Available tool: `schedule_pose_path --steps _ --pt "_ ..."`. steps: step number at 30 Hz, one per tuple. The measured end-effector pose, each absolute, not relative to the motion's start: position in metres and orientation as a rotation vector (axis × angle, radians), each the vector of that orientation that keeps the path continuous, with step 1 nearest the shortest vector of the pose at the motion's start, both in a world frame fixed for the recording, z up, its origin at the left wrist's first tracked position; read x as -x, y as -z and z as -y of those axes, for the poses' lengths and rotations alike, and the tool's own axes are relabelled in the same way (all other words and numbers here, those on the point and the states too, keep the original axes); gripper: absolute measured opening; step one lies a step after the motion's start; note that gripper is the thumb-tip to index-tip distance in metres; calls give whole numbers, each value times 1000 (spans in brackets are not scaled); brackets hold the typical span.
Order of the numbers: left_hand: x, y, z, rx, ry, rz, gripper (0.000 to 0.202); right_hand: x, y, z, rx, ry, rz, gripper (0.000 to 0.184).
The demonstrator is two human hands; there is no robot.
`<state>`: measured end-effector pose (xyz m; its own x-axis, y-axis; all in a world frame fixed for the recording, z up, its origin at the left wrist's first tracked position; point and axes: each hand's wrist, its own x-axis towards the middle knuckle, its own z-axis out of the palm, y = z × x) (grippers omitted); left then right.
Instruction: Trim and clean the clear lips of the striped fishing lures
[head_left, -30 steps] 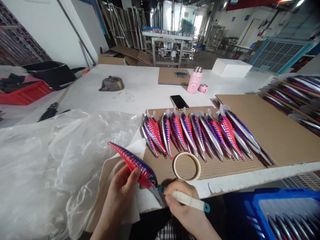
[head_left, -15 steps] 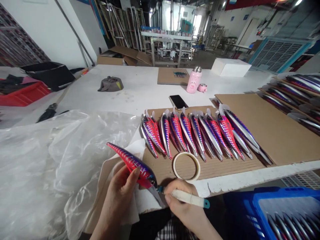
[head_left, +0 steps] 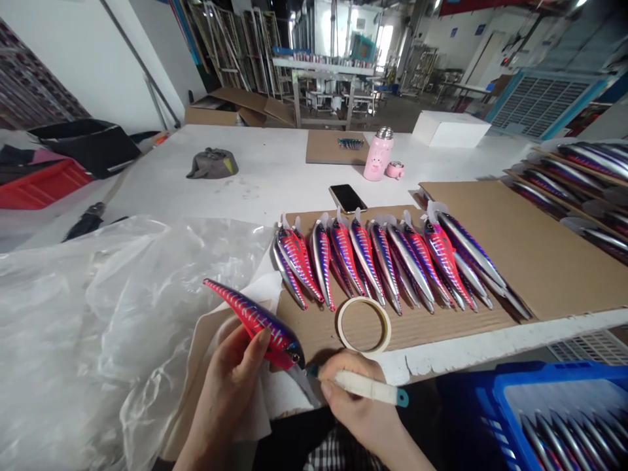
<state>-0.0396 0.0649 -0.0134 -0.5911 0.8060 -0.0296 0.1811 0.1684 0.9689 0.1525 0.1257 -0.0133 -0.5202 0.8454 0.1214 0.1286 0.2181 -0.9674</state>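
My left hand (head_left: 230,386) grips a red and purple striped fishing lure (head_left: 250,322), tail pointing up to the left, clear lip down near my right hand. My right hand (head_left: 356,402) is closed on a white-wrapped tool with teal ends (head_left: 366,388), whose tip touches the lure's lip. Both hands hover over a white cloth (head_left: 230,366) at the table's near edge. Just beyond lies a roll of masking tape (head_left: 364,325) on a cardboard sheet (head_left: 441,324) that carries a row of several similar lures (head_left: 387,258).
Crumpled clear plastic (head_left: 98,307) covers the left of the white table. A phone (head_left: 347,197), a pink bottle (head_left: 375,154), a white box (head_left: 451,128) and a grey cloth (head_left: 212,163) lie farther back. A blue crate (head_left: 554,412) of lures sits at lower right; stacked lure trays (head_left: 579,176) are at right.
The view has shifted slightly; both hands, the lure and the tool stay in nearly the same pose, drifting a little to the left.
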Motion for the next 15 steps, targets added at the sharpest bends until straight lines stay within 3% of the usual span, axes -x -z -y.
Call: schedule_pose_path --steps 15 --pt "40 16 -63 -861 -1438 -1849 37 -153 16 -126 937 -1352 1832 12"
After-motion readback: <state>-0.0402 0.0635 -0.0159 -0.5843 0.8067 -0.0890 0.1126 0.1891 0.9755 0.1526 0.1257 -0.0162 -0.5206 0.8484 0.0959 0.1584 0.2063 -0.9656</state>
